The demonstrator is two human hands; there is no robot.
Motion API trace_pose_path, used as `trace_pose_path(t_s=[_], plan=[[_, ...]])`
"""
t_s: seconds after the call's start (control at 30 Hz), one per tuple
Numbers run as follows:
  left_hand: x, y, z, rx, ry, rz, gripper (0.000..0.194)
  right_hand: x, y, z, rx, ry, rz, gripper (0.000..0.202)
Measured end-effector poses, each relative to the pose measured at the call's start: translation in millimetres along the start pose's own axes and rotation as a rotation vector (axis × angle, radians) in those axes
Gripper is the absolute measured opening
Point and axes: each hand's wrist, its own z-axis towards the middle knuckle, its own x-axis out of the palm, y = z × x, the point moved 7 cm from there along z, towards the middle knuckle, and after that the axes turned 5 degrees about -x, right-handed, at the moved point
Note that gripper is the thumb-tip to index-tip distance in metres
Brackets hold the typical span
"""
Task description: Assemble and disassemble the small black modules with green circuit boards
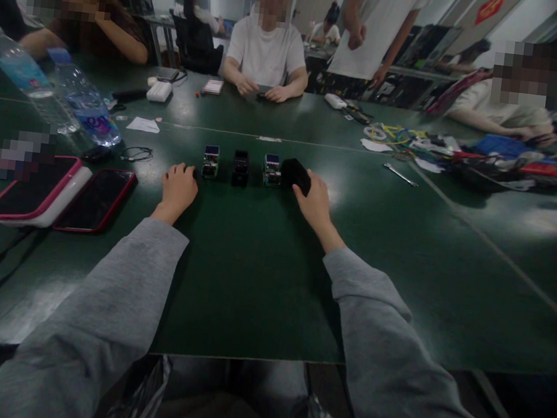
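While both grey sleeves stretch out over the green table (249,286), the right hand (315,201) is wrapped around a black block (296,173), fingers curled over its near end, grasping it at the right end of a short row. That row sits just ahead of the hands: a small module (210,161) with a blue top on the left, a black box (240,168) in the middle, a second module (271,169) on the right, all standing apart from one another, and the black block just beside that last one. Over on the other side, the left hand (178,187) rests on the table, loosely curled and holding nothing, knuckles near the left module but not touching it. Further left lie a dark phone (96,199) in a red case and, beside it, a pink-edged tablet (34,188) on a white base. Two water bottles (86,106) lie near the far-left corner, with a black cable loop (137,152) between them and the row. Across the table a person in a white shirt (266,50) rests both hands on the surface, and a heap of coloured wires (466,153) and tools is spread out on the far right, a wrench (400,174) lying near it.
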Motion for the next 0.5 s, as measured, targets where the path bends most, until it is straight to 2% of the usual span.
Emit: trace_pose_path(t_s=[0.13,0.27,0.33,0.4,0.47,0.5], plan=[[0.4,0,0,0.001,0.009,0.009,0.046,-7,-3,-3,0.076,-0.016,0.035,0.057],[-0.2,0,0,0.009,-0.004,0.012,0.045,-33,3,-27,0.054,0.046,0.067,0.058],[0.0,0,0,0.002,-0.004,0.011,0.045,-59,5,-57,0.036,0.101,0.077,0.061],[0.3,0,0,-0.007,0.005,0.004,0.045,-93,-1,-100,0.028,0.148,0.077,0.062],[0.0,0,-1,-0.013,0.013,-0.004,0.045,-140,-29,-149,0.102,0.136,0.031,0.064],[-0.3,-1,-1,-0.014,0.016,-0.003,0.046,-168,-52,-175,0.170,0.107,-0.007,0.067]])
